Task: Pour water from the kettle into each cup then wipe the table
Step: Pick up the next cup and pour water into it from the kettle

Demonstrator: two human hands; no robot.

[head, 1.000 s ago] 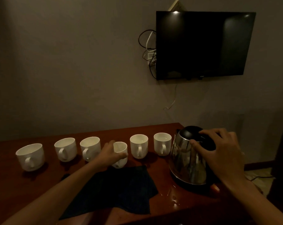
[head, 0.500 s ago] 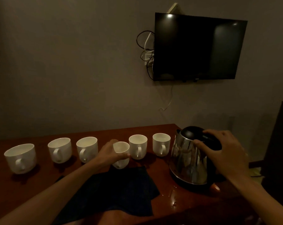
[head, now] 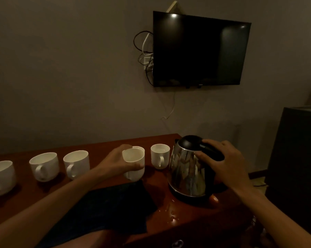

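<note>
Left hand (head: 115,161) grips a lifted cup (head: 133,159); right hand (head: 222,162) clasps kettle (head: 188,172) handle; a hasty pour could add to the spill (head: 171,213)

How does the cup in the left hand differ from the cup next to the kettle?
The held cup is gripped around its body by the left hand, while the cup by the kettle is untouched. The held cup is tilted toward the camera; the other stands upright on the table. The held cup's handle is mostly hidden; the other's faces the camera. Both are white with one handle.
</note>
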